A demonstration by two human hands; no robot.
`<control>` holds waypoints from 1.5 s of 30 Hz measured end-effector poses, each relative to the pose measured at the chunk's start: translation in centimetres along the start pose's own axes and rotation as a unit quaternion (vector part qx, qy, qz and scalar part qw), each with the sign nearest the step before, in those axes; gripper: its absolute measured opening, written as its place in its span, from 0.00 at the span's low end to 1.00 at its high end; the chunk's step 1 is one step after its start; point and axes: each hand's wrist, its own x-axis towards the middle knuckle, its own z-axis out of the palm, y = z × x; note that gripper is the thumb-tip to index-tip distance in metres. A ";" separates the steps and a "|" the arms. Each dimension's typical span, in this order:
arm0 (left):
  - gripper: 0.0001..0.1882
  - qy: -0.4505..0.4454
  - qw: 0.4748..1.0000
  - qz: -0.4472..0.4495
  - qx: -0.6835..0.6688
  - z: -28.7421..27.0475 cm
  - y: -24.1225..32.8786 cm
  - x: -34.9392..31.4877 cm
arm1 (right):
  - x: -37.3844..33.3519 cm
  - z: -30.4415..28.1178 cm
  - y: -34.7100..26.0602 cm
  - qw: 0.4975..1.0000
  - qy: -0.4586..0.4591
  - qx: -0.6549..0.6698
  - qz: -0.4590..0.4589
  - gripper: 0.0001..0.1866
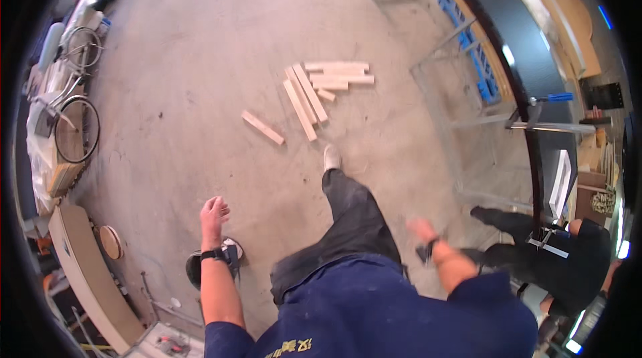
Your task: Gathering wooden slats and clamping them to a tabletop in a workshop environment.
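My left hand [214, 213] hangs over the floor at the lower left, its fingers loosely bent and a little apart, with nothing in it. My right hand [421, 229] is to the right of my leg, smeared by motion, so its fingers cannot be made out. Neither hand touches the wood. Ahead of my shoe [332, 157] several pale wooden bars [307, 97] lie in a loose group on the concrete floor, some lengthwise and some crosswise. One shorter bar [263, 127] lies apart, to their left.
A bicycle [77, 117] stands along the left side, with a long tan board [90, 278] nearer me. On the right are a metal frame [461, 120], a blue plastic pallet [475, 57] and a dark-topped workbench [515, 43] with a clamp. Another person [568, 264] is close at my right.
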 end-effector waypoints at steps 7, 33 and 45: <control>0.20 -0.036 0.991 -0.120 0.049 7.8 1.9 9.7 | 30.6 -23.0 -17.9 0.992 0.067 0.102 0.039 0.31; 0.22 0.207 0.970 -0.114 0.052 27.2 -21.9 52.0 | 90.4 -18.7 -13.8 0.937 0.151 -0.296 -0.108 0.70; 0.20 -0.098 0.992 -0.073 0.026 54.0 -13.7 45.8 | 80.4 -9.0 -12.8 0.995 0.075 0.001 0.065 0.49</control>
